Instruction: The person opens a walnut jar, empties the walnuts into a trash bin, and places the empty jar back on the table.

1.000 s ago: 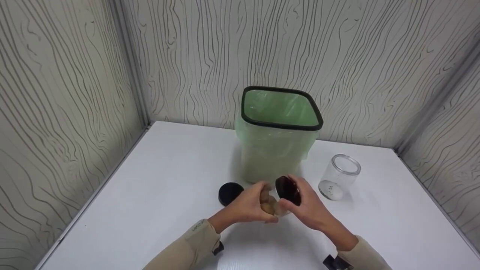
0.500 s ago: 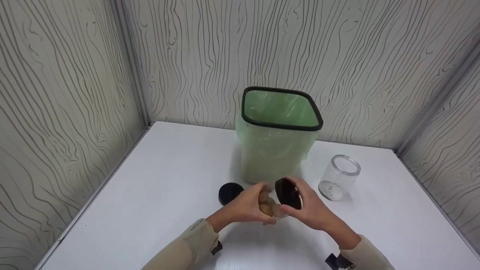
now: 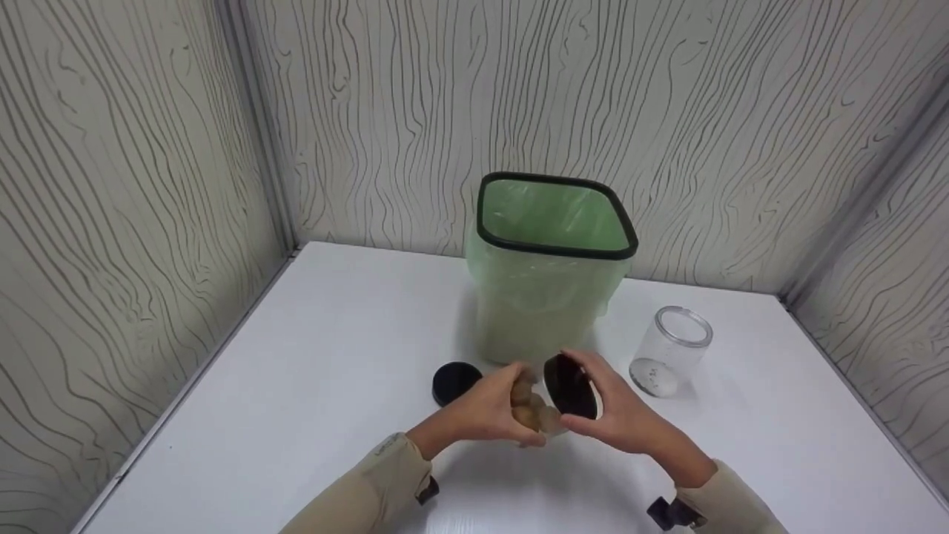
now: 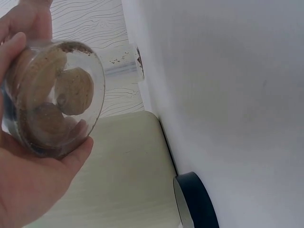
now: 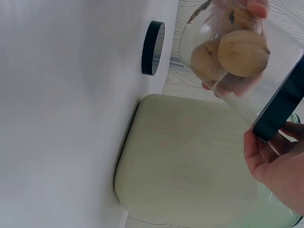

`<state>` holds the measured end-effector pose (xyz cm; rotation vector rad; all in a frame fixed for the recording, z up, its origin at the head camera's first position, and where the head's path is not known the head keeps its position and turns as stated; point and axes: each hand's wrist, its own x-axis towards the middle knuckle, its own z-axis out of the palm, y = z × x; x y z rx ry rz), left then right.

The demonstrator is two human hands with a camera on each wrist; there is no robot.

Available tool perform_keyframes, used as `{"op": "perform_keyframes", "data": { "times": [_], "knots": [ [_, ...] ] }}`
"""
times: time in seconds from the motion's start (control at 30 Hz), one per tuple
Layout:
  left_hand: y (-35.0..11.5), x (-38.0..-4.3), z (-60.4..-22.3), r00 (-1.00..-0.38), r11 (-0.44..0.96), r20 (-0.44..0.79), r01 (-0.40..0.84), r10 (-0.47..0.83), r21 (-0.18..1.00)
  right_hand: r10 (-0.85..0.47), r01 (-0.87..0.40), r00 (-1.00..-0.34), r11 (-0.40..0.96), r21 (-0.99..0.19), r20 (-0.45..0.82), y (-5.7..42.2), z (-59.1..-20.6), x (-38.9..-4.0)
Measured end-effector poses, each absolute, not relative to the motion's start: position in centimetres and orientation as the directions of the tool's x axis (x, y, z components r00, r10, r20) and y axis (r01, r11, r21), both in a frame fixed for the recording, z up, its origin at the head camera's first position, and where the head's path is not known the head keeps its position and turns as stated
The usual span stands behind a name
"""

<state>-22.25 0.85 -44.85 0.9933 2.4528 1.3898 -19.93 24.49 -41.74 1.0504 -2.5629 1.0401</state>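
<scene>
Over the table's middle, my left hand [image 3: 482, 409] grips a clear jar [image 5: 280, 59], tipped on its side with its base toward the left. Several walnuts [image 5: 243, 53] lie inside, and brown crumbs line the base edge in the left wrist view. My right hand [image 3: 621, 414] pinches a black lid [image 3: 569, 387] by its edge, thumb below and fingers above. In the right wrist view the lid sits at the jar's mouth. Part of the jar is hidden behind my left fingers in the head view.
Behind the hands stands a bin [image 3: 545, 304] with a green liner and dark rim. A second black lid [image 3: 454, 383] lies left of it on the white table [image 3: 334, 356]. To the right is another clear jar [image 3: 671, 352], uncovered, with small specks at its bottom.
The right hand and the black lid have shifted slightly right and down, and the lid's tilt has changed a little. The left hand with the jar has barely moved.
</scene>
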Motion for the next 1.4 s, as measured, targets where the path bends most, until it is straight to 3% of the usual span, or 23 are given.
{"op": "perform_keyframes", "data": {
  "times": [0.23,0.53,0.73,1.4],
  "knots": [
    [0.9,-22.4,-45.1,-0.761,0.339,0.189,0.477,0.621,0.811,-0.581,-0.717,-0.688,0.453,-0.530,0.435,24.6,-41.8,-20.1],
    [1.7,-22.2,-45.4,-0.797,0.388,0.190,0.468,0.573,0.794,-0.388,-0.505,-0.862,0.603,-0.618,0.326,23.4,-41.7,-19.3],
    [1.9,-22.1,-45.5,-0.802,0.391,0.207,0.477,0.561,0.787,-0.327,-0.437,-0.899,0.641,-0.631,0.291,23.2,-41.8,-19.4],
    [1.2,-22.2,-45.1,-0.761,0.374,0.189,0.499,0.621,0.782,-0.493,-0.584,-0.806,0.569,-0.580,0.328,24.3,-41.7,-19.5]
  ]
}}
